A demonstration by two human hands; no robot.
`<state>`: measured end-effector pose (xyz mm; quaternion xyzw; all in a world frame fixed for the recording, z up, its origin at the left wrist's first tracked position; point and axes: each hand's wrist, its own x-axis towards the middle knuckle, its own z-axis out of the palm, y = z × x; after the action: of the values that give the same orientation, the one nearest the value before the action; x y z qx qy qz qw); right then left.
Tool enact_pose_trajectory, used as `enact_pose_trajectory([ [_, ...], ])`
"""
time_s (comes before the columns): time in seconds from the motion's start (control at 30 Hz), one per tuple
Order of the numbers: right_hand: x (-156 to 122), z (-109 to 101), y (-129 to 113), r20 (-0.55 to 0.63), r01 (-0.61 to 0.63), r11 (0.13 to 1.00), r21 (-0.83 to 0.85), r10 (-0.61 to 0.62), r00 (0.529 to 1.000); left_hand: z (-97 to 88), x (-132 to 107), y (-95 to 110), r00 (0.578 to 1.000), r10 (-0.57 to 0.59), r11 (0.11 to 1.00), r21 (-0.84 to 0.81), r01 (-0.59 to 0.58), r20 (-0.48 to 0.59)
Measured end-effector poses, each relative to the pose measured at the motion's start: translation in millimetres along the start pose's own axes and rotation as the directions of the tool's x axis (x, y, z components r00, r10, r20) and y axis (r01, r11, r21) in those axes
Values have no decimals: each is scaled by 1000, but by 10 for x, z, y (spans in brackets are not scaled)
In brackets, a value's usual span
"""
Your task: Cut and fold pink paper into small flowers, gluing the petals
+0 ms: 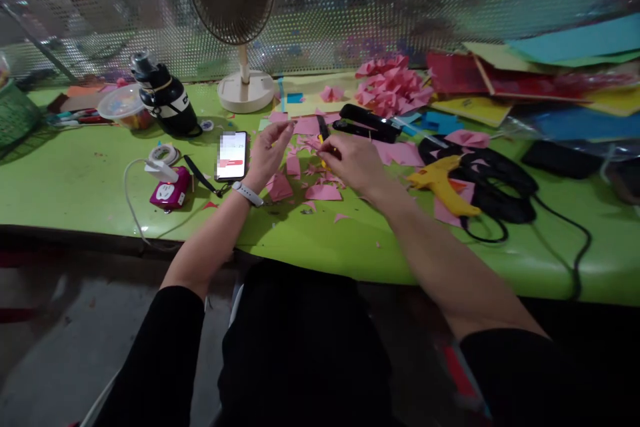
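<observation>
My left hand [269, 152], with a pale watch band at the wrist, is raised over the table. Its thumb and fingertips come together in a pinch, and anything between them is too small to make out. To its right, my right hand [353, 159] has its fingers curled and pinched, close to pink paper scraps [327, 177]. Whether a scrap is between them I cannot tell. A black and yellow tool [323, 128], partly hidden, lies by its fingertips. Between and below the hands are cut pink paper pieces [324, 193]. A lit phone [231, 155] lies left of my left hand.
Behind stand a fan [245, 92] and a dark bottle [173, 107]. A pile of folded pink paper [393, 88] and a black stapler [370, 121] lie beyond my right hand. Rightward are a yellow glue gun [443, 187] with a cable and coloured sheets [575, 40]. A purple adapter [171, 190] sits left.
</observation>
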<state>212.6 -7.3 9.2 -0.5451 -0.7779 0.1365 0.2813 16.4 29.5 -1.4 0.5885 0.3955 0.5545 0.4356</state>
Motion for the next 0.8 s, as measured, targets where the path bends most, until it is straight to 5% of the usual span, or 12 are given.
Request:
enact_pose_trajectory([
  [0.1,2,-68,-48,38,46,986,-159,-40,998,-22,-13,80,988,84,979,172,-106,133],
  [0.33,18,-49,-68,54,115,943,-313,-103,993,-48,-11,24,971,85,921,354,-162,222],
  [0.5,62,-82,-27,4,90,956,-280,-92,996,-42,14,-100,981,3,955,292,-61,195],
  [0.63,199,-252,254,-118,-126,948,-292,95,988,24,2,-150,986,-94,996,-1,95,137],
  [0.8,345,-362,732,-120,-452,762,-464,452,884,75,-45,-132,956,-257,929,-234,285,145],
])
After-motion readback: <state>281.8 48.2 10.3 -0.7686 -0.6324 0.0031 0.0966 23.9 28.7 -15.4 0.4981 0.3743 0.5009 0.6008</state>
